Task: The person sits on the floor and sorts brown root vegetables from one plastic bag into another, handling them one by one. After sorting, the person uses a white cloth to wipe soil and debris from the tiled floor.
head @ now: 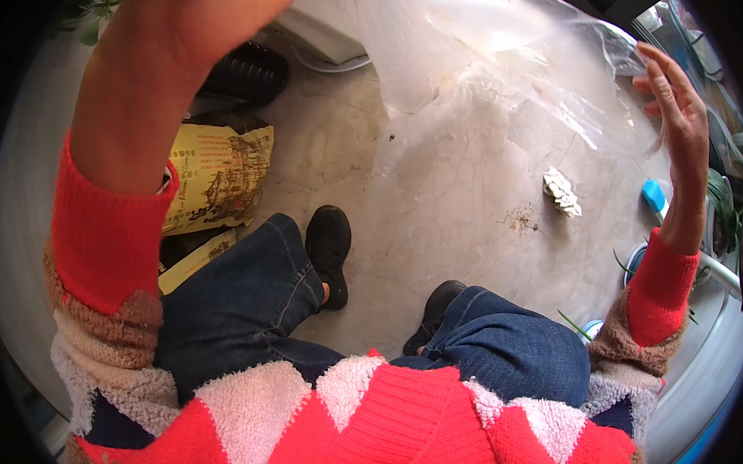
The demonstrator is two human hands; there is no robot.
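Observation:
A large sheet of clear plastic film (506, 59) spans the top of the view above the floor. My left hand (232, 6) is raised at the upper left beside the film's near corner; its fingers pass out of the frame, so its hold is hidden. At the upper right, my right hand (677, 101) is raised with its fingers at the film's edge; whether they pinch it is unclear. A crumpled white paper or tissue (562, 191) lies on the floor below the film, left of my right forearm.
Yellow printed bags (223, 174) and a black ribbed plastic object (248, 74) lie at left. A white container (329, 31) stands on a dish. Plants (723, 210) and a blue-tipped white handle (654, 196) are at right. Dirt specks (522, 222) mark the concrete floor.

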